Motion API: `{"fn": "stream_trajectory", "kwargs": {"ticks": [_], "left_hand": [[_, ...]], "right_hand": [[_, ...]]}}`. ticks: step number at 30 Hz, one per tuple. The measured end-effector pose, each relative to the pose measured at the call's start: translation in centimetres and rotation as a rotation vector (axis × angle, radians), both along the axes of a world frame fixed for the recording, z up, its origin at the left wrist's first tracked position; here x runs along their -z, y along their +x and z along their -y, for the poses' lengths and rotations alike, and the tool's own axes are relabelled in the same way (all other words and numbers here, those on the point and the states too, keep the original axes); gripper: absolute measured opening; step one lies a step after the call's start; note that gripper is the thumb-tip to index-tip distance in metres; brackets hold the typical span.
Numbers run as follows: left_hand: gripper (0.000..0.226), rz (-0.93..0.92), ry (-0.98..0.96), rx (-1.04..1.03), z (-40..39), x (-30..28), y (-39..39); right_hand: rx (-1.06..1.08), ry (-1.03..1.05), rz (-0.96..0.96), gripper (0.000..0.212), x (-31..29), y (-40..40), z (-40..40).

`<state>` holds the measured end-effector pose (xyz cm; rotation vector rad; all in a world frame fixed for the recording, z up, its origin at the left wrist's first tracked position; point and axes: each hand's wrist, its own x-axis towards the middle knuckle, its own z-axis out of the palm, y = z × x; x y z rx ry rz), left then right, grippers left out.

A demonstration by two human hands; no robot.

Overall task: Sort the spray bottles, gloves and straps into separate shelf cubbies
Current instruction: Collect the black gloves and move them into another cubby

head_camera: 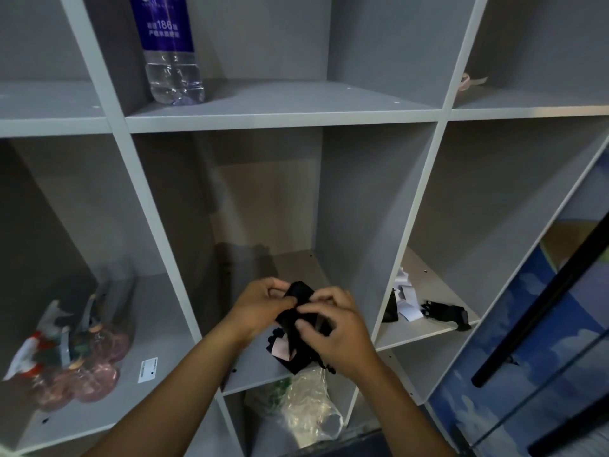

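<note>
Left hand: the left hand [263,303] is seen in front of the middle cubby, fingers curled, thumb and forefinger pinched on the top of a black fabric item [298,319].
Right hand: the right hand [333,331] is set just beside the left, fingertips pressed into the same black fabric item from the right side, thumb tucked against it.
Held item: the black fabric is bunched between both hands, above the front edge of the middle cubby's floor; whether it is a glove or a strap cannot be told. A pale tag [280,350] is seen hanging under it.
Spray bottles: a cluster of pinkish spray bottles [79,361] is lying on its side in the left cubby, wrapped in clear plastic, well apart from the hands.
Label: a small white sticker [147,370] is seen flat on the left cubby's floor, near the bottles.
Right cubby: black straps [445,312] are laid near the front edge, with white paper pieces [407,300] just beside them.
Upper shelf: a clear water bottle [171,51] with a purple label is stood upright in the cubby above the middle one.
Below: a crumpled clear plastic bag [306,407] is seen in the cubby under the hands.
Shelf: the grey shelf unit [283,122] fills the view.
</note>
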<state>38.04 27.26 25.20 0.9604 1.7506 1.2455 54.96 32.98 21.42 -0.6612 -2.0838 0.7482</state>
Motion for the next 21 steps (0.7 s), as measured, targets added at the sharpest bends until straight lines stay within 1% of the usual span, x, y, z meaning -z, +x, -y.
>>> {"fn": "stream_trajectory", "kwargs": {"ticks": [1,2,3,5,6,8,11,14,18,21], "left_hand": [[0.018,-0.056,-0.006,0.022,0.0,-0.4,-0.3],[0.019,-0.108,-0.004,0.056,0.1,-0.9,-0.5],[0.019,-0.150,0.007,0.098,0.1,-1.4,-0.7],[0.019,-0.220,0.044,0.196,0.1,-2.2,-1.0],[0.018,-0.256,0.064,0.237,0.1,-2.6,-1.0],[0.021,-0.332,0.107,0.268,0.0,-2.8,-1.0],[0.029,-0.419,0.171,0.254,0.2,-2.4,-1.2],[0.019,-0.524,0.217,0.256,0.9,-1.4,-1.7],[0.013,-0.606,0.217,0.232,1.3,-0.2,-1.9],[0.013,-0.671,0.171,0.241,1.4,1.4,-2.8]], "right_hand": [[0.038,-0.034,-0.045,0.024,-0.4,0.4,-0.5],[0.066,-0.050,-0.050,0.027,-0.9,0.8,-1.2],[0.068,-0.053,0.003,0.034,-1.5,1.0,-2.1],[0.010,-0.054,0.179,0.047,-2.4,0.9,-3.7],[-0.026,-0.056,0.237,0.047,-2.7,0.7,-4.2],[-0.075,-0.054,0.253,0.038,-3.1,0.4,-4.7],[-0.090,-0.053,0.195,0.027,-3.2,0.3,-4.9],[-0.074,-0.065,0.170,0.027,-2.5,0.6,-4.9],[-0.105,0.048,0.270,0.034,-1.5,-0.1,-4.5],[-0.115,0.127,0.336,0.026,-0.2,-1.8,-4.4]]}}
